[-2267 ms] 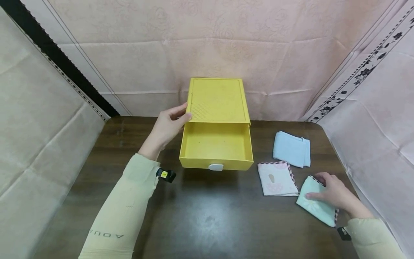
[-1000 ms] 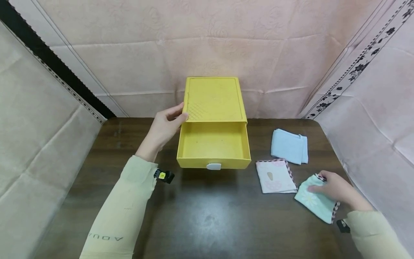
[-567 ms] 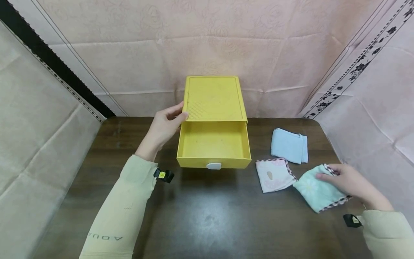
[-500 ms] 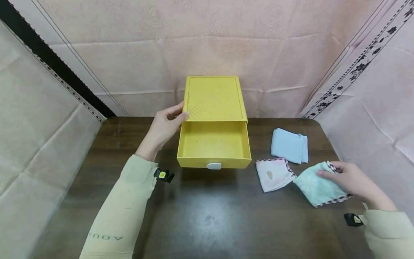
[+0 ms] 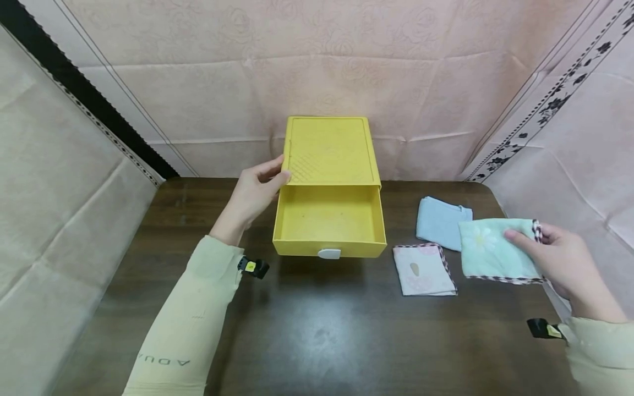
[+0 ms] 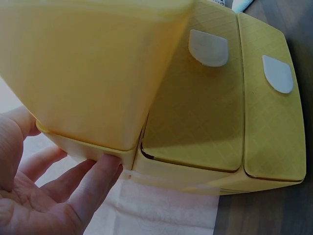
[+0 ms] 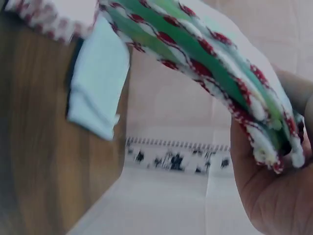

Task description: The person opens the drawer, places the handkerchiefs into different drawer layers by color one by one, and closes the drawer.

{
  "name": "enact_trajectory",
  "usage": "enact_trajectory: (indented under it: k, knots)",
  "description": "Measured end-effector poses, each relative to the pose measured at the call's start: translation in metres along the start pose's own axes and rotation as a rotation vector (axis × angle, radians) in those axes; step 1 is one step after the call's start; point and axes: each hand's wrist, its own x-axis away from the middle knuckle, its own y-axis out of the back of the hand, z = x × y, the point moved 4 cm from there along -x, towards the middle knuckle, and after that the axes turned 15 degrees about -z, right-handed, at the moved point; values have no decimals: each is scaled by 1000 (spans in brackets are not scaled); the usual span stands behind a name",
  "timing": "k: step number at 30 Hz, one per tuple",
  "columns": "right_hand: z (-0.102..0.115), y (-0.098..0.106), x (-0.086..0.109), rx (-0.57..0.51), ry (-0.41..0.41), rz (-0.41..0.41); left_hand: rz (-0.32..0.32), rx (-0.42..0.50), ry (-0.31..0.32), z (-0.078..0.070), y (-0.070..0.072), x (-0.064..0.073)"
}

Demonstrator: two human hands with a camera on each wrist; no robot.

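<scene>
A yellow drawer cabinet [image 5: 329,148] stands at the back middle of the table. Its top drawer [image 5: 303,248] is pulled out, with a white tab on the front. My left hand [image 5: 251,190] holds the cabinet's left front corner, thumb at the top edge and fingers [image 6: 98,178] along the side wall. My right hand [image 5: 569,261] pinches a folded mint-green towel [image 5: 495,247] by its right edge, thumb on top. The towel is raised and overlaps a folded light-blue towel [image 5: 438,223]. Its layered checked edging fills the right wrist view, where most of the fingers are hidden.
A folded white towel [image 5: 423,272] with checked edging lies just right of the drawer. Two closed drawers with white tabs [image 6: 209,49] sit below the pulled-out one. Pale cloth [image 5: 346,88] hangs behind the dark wooden table [image 5: 317,330] and along both sides.
My right hand has gripped the mint-green towel and lifted it off the table, up and to the right, turning it level. The left hand keeps its hold on the cabinet.
</scene>
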Motion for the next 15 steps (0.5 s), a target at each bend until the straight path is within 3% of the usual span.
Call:
enact_trajectory:
  k: [4, 11, 15]
  knots:
    - [22, -9, 5, -174, -27, 7, -4, -4, -9, -7, 2, 6]
    - [67, -28, 10, -804, -109, 48, -8, -5, -9, -7, 2, 6]
    - [95, -36, 15, -957, -88, 47, -8, -16, -5, -1, 0, 2]
